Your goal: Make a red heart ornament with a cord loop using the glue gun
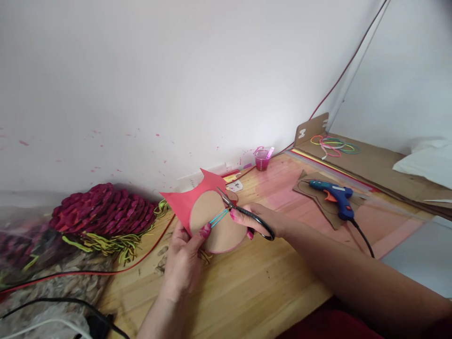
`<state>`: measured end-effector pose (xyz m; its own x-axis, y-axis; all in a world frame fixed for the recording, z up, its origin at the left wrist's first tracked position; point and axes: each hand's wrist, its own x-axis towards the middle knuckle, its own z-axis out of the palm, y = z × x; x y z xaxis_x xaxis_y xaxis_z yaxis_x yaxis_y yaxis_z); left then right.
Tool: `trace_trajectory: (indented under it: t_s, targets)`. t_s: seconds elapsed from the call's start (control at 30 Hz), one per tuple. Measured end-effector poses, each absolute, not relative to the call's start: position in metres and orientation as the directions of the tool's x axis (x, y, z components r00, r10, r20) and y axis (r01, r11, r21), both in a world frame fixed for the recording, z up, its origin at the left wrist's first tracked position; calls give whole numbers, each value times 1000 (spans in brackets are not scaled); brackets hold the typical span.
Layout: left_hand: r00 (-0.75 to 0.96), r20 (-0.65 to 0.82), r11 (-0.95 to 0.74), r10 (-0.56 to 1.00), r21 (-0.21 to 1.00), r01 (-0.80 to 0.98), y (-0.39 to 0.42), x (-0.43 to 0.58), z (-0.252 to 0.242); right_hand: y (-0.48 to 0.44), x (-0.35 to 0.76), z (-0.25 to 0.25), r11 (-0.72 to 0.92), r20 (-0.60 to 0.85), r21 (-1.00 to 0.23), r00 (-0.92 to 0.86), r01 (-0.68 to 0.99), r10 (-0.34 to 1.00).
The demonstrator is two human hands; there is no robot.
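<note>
My left hand (pixel 183 263) is closed on the edge of a round cardboard disc (pixel 226 238), its thumb pressing a looped turquoise cord (pixel 219 217) against the face. Behind the disc, red paper (pixel 181 205) with pointed corners sticks out at the upper left. In my right hand (pixel 271 220) are black-handled scissors (pixel 251 215), lying across the disc's right side with the blades pointing up and left. The thumb of that hand is close to the cord's upper end; whether it pinches the cord is unclear. Both hands are above the wooden table (pixel 226 292).
A blue glue gun (pixel 339 194) lies on cut cardboard (pixel 330 214) at right. A cup of magenta paint (pixel 262 162) stands by the wall. Maroon pieces with yellow-green strings (pixel 106 207) are piled at left, near a red cable (pixel 141 259). Coloured cords (pixel 330 146) lie at the back right.
</note>
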<state>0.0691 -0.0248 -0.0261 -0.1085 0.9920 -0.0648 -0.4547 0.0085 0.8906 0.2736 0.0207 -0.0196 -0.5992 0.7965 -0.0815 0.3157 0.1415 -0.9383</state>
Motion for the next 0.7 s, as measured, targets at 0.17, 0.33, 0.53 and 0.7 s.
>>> trace_trajectory:
  t_s: [0.17, 0.33, 0.53, 0.7]
  targets:
    - [-85, -48, 7, 995, 902, -431, -28, 75, -31, 19, 272, -21, 158, -46, -939, -569, 305, 821]
    - [-62, -41, 12, 997, 911, -412, -29, 77, -35, 18, 271, -23, 241, 18, -892, -502, 384, 865]
    - [-61, -24, -2, 998, 918, -397, -28, 76, -34, 15, 268, -17, 224, 8, -893, -484, 391, 875]
    - [-64, -20, -7, 998, 918, -397, -27, 73, -36, 15, 267, -15, 190, -34, -875, -447, 446, 894]
